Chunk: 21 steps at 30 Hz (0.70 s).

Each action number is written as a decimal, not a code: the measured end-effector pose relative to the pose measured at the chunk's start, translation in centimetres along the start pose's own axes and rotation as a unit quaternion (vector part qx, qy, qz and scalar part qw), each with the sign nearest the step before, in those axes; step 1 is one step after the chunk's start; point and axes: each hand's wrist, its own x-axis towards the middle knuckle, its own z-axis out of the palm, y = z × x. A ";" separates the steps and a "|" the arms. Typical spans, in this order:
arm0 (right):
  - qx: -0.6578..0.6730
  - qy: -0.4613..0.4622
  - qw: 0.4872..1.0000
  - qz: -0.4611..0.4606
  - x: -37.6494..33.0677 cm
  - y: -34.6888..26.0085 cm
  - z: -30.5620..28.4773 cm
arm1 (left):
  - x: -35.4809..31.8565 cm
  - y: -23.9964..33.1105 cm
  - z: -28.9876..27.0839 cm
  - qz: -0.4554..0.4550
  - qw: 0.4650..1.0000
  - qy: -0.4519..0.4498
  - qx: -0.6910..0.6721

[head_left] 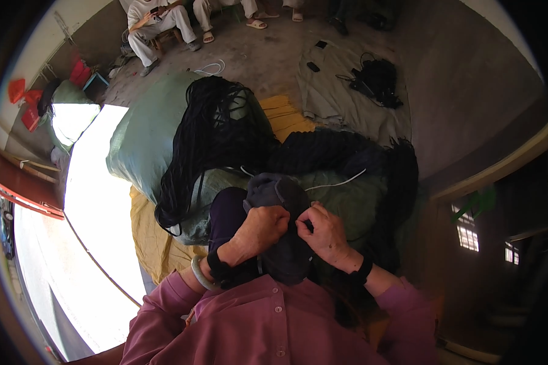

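Observation:
Across my lap lies a dark grey piece of cloth [273,188], bunched at its far end. My left hand [262,230] is closed at its left side, with the fingers curled into the fabric. Just to the right, my right hand [326,234] makes a pinch close to the cloth's edge. Whatever sits between that thumb and finger is too small to make out. Beyond my knees a thick bundle of black cords [204,131] drapes over a stuffed green sack [140,134]. A thin white cord [341,182] runs behind the cloth.
More black stringy material [329,152] lies to the right over another green sack [347,204]. Yellow sheeting [155,234] spreads beneath. Farther off, a grey cloth [329,85] on the floor bears a black tangled heap [377,82]. Seated people [164,21] are at the back.

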 end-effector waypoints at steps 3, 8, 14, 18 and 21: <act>0.008 0.009 0.999 0.043 -0.8 0.2 0.4 | -0.2 -0.4 0.8 0.015 1.000 0.013 -0.005; 0.084 -0.111 0.972 0.192 -0.3 -1.1 -0.8 | -0.1 -0.8 0.8 -0.093 0.995 -0.027 -0.037; 0.149 -0.146 0.950 0.233 0.7 -0.9 -1.4 | 1.1 -1.9 0.5 -0.094 0.991 -0.044 -0.078; 0.168 -0.156 0.939 0.257 0.7 0.0 -0.9 | 1.8 -1.8 -0.3 -0.103 0.986 -0.097 -0.091; 0.215 -0.144 0.932 0.255 -0.4 2.5 0.5 | 1.8 -0.7 -0.2 -0.097 0.989 -0.102 -0.056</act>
